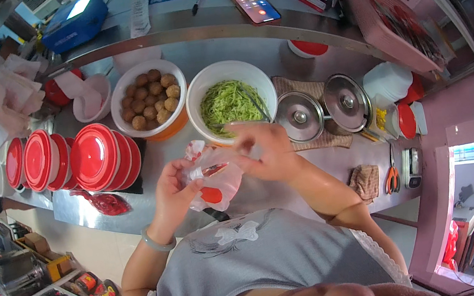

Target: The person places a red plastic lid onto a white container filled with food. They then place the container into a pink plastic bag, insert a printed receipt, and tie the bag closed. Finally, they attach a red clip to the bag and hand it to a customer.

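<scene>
Above the front of the steel counter (154, 218), my left hand (178, 190) grips a translucent plastic bag (228, 180) with red printing. Small items, one reddish, show through the plastic. My right hand (268, 150), slightly blurred, is at the bag's right side with fingers bent; whether it pinches the plastic is unclear. Just beyond the hands stands a white bowl (193, 96) of shredded green vegetable (229, 104), with metal tongs (254, 98) resting in it. To its left, another white bowl (115, 95) holds several brown balls (149, 101) of food.
Stacked bowls with red lids (95, 157) stand on the left, by a red plastic bag (107, 202). Two lidded steel pots (300, 116) (346, 101) sit on the right. Orange-handled scissors (392, 178) lie near a folded cloth (365, 183). A raised shelf holds a lit phone (253, 3).
</scene>
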A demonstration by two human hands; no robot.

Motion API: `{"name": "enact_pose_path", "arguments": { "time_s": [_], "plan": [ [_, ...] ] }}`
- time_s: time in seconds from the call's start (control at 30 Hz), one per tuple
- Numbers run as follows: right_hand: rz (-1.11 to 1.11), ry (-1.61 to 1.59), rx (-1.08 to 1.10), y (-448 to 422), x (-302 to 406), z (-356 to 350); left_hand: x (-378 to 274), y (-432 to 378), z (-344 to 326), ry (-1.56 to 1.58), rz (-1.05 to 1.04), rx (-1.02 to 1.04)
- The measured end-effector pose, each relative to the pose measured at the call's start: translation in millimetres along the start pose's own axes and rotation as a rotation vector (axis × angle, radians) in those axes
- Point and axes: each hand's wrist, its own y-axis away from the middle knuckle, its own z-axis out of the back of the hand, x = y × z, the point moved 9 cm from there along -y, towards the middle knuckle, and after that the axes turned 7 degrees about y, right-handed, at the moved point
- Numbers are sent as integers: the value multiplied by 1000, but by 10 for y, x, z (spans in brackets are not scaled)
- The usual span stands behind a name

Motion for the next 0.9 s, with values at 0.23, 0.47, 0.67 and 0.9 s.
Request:
{"name": "enact_pose_path", "arguments": {
  "time_s": [0.23,0.47,0.67,0.9],
  "plan": [
    [167,-17,9,218,-491,-924,-210,58,-176,-95,30,135],
    [-288,-277,11,342,-1087,-1399,-450,189,-704,-1303,-476,736],
    [5,-219,387,187,-456,-1276,-353,-129,-887,-1212,-744,853],
    [-505,-723,163,382,-1007,-1405,-293,-303,-162,-556,-479,422]
  ]
}}
